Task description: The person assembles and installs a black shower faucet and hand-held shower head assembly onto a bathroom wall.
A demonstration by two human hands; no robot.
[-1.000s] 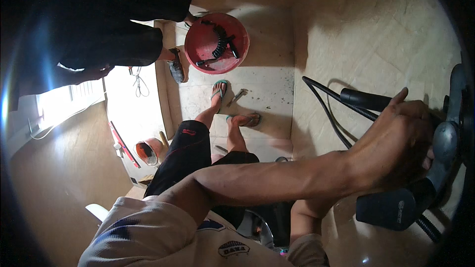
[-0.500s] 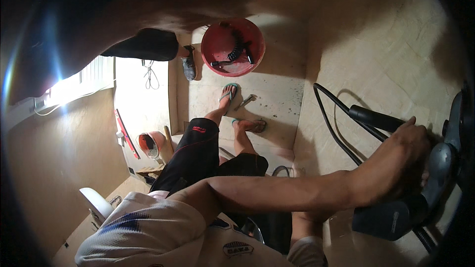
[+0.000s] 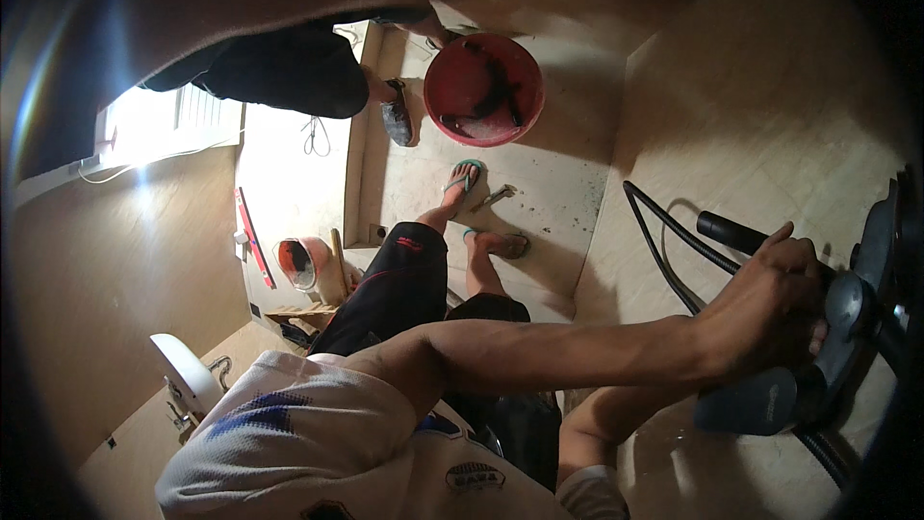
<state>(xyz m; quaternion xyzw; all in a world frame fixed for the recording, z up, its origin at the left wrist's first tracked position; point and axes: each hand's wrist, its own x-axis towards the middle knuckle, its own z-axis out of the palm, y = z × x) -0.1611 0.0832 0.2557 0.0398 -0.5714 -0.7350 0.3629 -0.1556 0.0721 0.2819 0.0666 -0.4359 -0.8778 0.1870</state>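
Observation:
At the right, a dark grey power sander [image 3: 756, 403] with a wide flat head [image 3: 871, 260] lies against the beige wall. A black stick-like handle [image 3: 731, 231] and a ribbed black hose [image 3: 823, 457] extend from it. My left hand [image 3: 775, 303] is closed around the sander near its head, with the thumb up beside the black handle. My right forearm [image 3: 616, 414] passes beneath my left one toward the sander's body. Behind my left arm and the tool, my right hand's fingers are hidden.
A red tub [image 3: 534, 72] with dark items inside stands on the floor, beside another person's shoe [image 3: 397, 116]. A metal tool [image 3: 496, 197] lies by my feet. At the left are an orange-rimmed bucket [image 3: 301, 265], a red level [image 3: 255, 236] and a white basin [image 3: 185, 376]. A black cable loops by the wall.
My view has shifted, moving the tub and floor things rightward in the picture. The sander and my left hand sit slightly differently against the wall. The other person's hand now shows by the tub's rim.

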